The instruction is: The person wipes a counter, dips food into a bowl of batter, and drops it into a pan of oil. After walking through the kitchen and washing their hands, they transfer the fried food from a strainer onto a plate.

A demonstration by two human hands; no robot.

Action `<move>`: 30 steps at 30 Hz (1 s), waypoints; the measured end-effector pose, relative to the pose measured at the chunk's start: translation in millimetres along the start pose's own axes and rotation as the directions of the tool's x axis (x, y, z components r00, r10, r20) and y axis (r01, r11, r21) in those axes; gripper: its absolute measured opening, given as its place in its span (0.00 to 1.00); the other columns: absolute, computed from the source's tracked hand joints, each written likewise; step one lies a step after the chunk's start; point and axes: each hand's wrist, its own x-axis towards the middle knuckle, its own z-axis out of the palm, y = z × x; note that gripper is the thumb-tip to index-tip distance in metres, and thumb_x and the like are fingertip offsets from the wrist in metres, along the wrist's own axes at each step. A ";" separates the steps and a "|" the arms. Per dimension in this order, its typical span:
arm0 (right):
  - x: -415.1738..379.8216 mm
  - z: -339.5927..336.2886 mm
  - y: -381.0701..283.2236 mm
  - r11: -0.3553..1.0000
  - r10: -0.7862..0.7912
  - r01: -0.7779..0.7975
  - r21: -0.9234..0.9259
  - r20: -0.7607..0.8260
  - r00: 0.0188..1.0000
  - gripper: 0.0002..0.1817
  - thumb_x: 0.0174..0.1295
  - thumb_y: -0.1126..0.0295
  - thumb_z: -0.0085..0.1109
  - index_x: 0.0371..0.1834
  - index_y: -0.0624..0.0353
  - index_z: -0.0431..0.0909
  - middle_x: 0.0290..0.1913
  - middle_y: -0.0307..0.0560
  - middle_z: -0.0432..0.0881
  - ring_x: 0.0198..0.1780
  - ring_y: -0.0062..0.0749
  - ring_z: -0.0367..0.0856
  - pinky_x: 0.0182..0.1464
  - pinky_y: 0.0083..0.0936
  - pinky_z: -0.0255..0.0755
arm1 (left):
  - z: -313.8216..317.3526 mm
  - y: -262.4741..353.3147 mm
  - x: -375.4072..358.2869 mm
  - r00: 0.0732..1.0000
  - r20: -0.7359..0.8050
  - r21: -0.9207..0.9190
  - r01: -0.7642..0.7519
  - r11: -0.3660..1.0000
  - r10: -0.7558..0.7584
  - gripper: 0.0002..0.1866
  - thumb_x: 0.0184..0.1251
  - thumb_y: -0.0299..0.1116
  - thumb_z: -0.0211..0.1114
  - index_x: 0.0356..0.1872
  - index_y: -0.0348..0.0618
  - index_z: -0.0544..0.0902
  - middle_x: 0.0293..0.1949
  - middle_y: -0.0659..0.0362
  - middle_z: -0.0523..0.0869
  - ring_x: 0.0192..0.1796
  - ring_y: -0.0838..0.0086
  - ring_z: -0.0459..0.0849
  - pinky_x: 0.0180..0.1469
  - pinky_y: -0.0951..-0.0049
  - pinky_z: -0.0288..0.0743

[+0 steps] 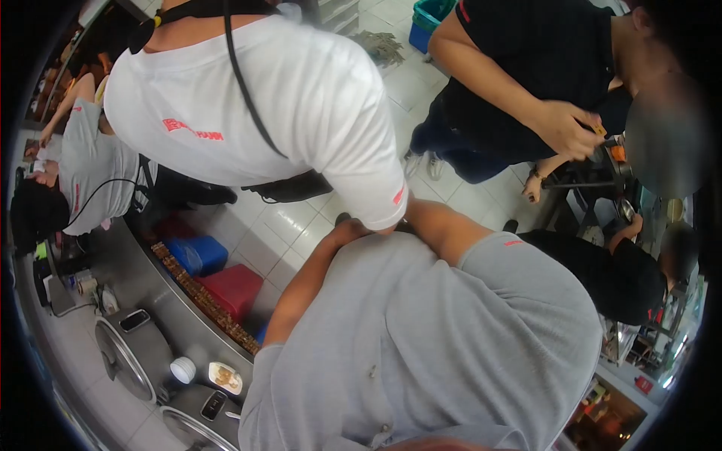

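Note:
My left hand point(351, 232) is low in front of my grey shirt point(421, 331). Its fingers are mostly hidden by the shirt and shadow, so I cannot make out any object in it. My right forearm point(447, 229) reaches inward toward the elbow of a co-worker in a white shirt point(256, 98). That white sleeve point(361, 180) and my shirt cover my right hand. The white sleeve is very close to both my hands.
On the left, a steel counter point(162, 301) carries large lidded cookers point(135, 353), stacked white bowls point(183, 369) and a plate of food point(226, 378). Blue point(197, 254) and red point(232, 289) bins stand beside it. Other co-workers stand left and right, one in a black shirt point(541, 60).

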 end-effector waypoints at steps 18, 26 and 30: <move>45.9 78.8 38.6 0.896 0.347 -0.301 0.325 -0.092 0.933 0.16 0.66 0.65 0.57 0.52 0.54 0.90 0.55 0.51 0.90 0.56 0.43 0.90 0.56 0.39 0.83 | -35.2 29.1 12.4 0.922 0.250 0.173 0.258 0.950 -0.296 0.36 0.75 0.52 0.65 0.71 0.30 0.76 0.66 0.40 0.83 0.69 0.55 0.80 0.70 0.63 0.71; 0.4 90.8 131.0 0.678 0.626 -0.329 0.657 -0.281 0.728 0.18 0.66 0.65 0.55 0.51 0.63 0.87 0.53 0.63 0.88 0.57 0.60 0.86 0.60 0.47 0.79 | -36.4 92.0 57.7 0.836 0.370 0.169 0.369 0.914 -0.406 0.43 0.72 0.57 0.67 0.75 0.30 0.70 0.71 0.38 0.78 0.72 0.53 0.78 0.74 0.62 0.70; -33.6 137.8 209.2 0.426 0.730 -0.174 0.888 -0.224 0.646 0.25 0.73 0.57 0.53 0.59 0.70 0.80 0.49 0.71 0.86 0.54 0.64 0.85 0.59 0.50 0.78 | -23.7 81.3 93.0 0.911 0.307 0.270 0.193 0.943 -0.275 0.41 0.72 0.57 0.67 0.75 0.35 0.72 0.70 0.39 0.79 0.72 0.53 0.78 0.73 0.61 0.71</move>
